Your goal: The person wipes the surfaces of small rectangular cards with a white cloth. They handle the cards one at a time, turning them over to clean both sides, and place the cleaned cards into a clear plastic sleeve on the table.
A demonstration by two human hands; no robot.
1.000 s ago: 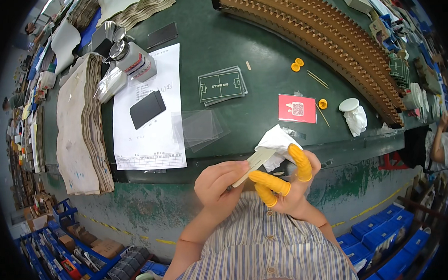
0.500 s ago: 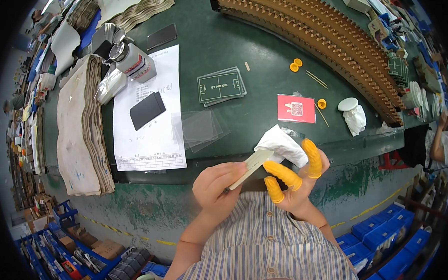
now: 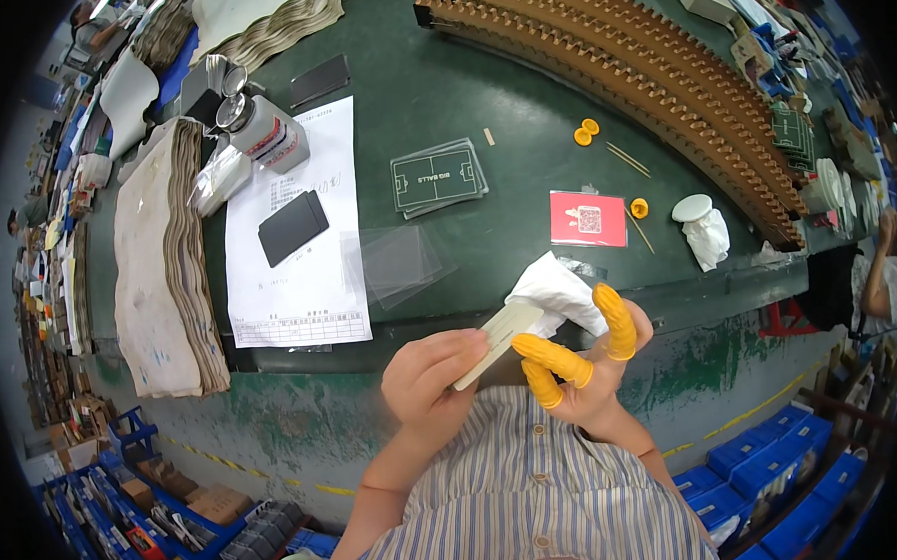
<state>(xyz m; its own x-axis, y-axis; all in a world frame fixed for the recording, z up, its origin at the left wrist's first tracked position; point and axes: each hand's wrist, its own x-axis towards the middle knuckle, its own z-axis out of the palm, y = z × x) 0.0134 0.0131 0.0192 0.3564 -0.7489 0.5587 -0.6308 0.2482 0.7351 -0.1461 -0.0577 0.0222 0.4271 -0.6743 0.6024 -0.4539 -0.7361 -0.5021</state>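
My left hand (image 3: 435, 381) is closed around a pale cream, flat rectangular plate (image 3: 511, 329) with faint marks on its face, holding it tilted just off the table's front edge. Yellow finger cots cover several fingers of my right hand (image 3: 585, 372). Those fingers are spread, and one covered tip lies right at the plate's edge; I cannot tell whether it presses on it. Behind both hands a crumpled white cloth (image 3: 557, 287) lies at the table edge, partly hidden by the plate and the right-hand fingers.
On the green table (image 3: 506, 227) lie a red card (image 3: 570, 233), stacked dark green plates (image 3: 434, 181), clear sheets (image 3: 398, 267), black cards (image 3: 294, 230) on a paper form (image 3: 289, 302), loose yellow finger cots (image 3: 586, 132) and a dispenser bottle (image 3: 267, 138). Long slotted wooden racks (image 3: 609, 68) stand behind.
My right hand has shifted left, and its covered fingers have come closer to the plate and to each other. The plate has turned slightly, showing more of its face. The whole view has shifted slightly.
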